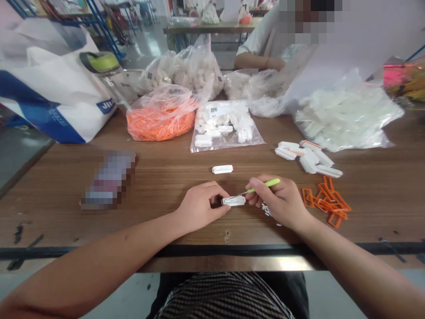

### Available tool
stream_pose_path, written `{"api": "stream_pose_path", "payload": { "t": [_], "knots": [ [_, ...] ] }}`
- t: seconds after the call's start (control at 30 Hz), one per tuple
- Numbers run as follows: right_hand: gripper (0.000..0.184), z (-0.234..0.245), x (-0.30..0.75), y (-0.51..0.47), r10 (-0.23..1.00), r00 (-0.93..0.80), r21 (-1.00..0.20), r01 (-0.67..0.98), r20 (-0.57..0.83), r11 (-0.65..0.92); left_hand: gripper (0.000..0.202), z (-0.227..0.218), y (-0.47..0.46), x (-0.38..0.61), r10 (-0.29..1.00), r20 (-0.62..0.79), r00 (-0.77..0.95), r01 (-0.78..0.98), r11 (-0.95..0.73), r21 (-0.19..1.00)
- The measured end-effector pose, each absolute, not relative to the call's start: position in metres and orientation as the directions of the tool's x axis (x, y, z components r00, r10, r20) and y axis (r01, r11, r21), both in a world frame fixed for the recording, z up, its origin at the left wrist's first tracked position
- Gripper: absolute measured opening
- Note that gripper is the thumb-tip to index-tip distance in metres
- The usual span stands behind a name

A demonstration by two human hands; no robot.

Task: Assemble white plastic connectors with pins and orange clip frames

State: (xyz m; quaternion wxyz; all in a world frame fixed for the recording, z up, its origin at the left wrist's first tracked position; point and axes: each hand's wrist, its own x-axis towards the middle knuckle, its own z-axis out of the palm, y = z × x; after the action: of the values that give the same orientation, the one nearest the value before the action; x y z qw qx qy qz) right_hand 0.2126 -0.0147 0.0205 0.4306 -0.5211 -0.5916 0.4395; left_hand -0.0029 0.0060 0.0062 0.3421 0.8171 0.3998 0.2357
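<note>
One white strip (236, 201) at the desk (166, 168), its end pinched in the left hand (199, 206), fingers narrow. One green pick (265, 185), gripped by the right hand's (280, 199) fingers; a second strip (222, 169) (loose) lies beyond.

- Between my left hand (201, 206) and the pixelated flat object (111, 179), bare tabletop (156, 186) leaves me a wide lane.
- The held white piece (234, 201) and green-handled tool (265, 185) block the gap between my hands.
- Ahead, a lone white piece (222, 169) interrupts the open wood; I could pass either side.
- Small white bits (266, 209) crowd my right hand (280, 201).
- Rightward, orange frames (327, 206) obstruct, with white housings (309, 159) beyond.
- Bulging bags (161, 113) wall off the far side.
</note>
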Motion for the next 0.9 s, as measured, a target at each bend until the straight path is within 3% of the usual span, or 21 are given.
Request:
{"api": "stream_pose_path", "payload": {
  "t": [0.33,0.57,0.77,0.9],
  "knots": [
    [0.032,0.0236,0.2120,-0.0140,0.993,-0.105,-0.945,0.316,0.053,0.084,0.013,0.0063,0.0063,-0.0024,0.815,0.110,0.569,0.495,-0.447,0.746],
    [0.031,0.0272,0.2145,-0.0199,0.956,-0.222,-0.822,0.495,0.194,0.282,0.013,0.0066,0.0055,-0.0021,0.818,0.107,0.566,0.491,-0.438,0.753],
    [0.031,0.0256,0.2117,-0.0198,0.992,-0.061,-0.937,0.326,0.110,0.124,0.011,0.0056,0.0063,-0.0020,0.820,0.109,0.562,0.499,-0.442,0.746],
    [0.030,0.0236,0.2107,-0.0186,0.994,-0.084,-0.959,0.267,0.075,0.095,0.010,0.0058,0.0069,-0.0019,0.823,0.105,0.558,0.502,-0.436,0.747]
  ]
}}
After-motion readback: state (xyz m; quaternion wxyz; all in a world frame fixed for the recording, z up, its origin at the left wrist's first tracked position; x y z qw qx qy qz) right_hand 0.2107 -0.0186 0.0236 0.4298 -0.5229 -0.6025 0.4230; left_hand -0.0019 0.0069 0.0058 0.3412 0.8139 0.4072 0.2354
